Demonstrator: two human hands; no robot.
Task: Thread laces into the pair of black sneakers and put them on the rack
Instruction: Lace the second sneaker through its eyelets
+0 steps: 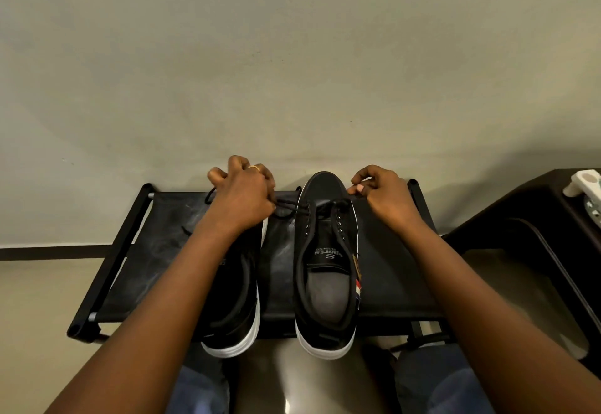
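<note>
Two black sneakers with white soles stand side by side on a black shoe rack (387, 280), toes toward the wall. The right sneaker (325, 270) has a black lace (294, 210) through its lowest eyelets near the toe; its upper eyelets are bare. My left hand (242, 194) grips the lace's left end, pulled out over the left sneaker (232, 309), whose front is hidden under my forearm. My right hand (382, 194) pinches the lace's right end beside the toe of the right sneaker.
The rack stands against a pale wall (292, 72), with a dark skirting strip at the left. A dark piece of furniture (536, 218) with a white object (583, 182) on top stands at the right. My knees in blue jeans (435, 378) are just below the rack's front edge.
</note>
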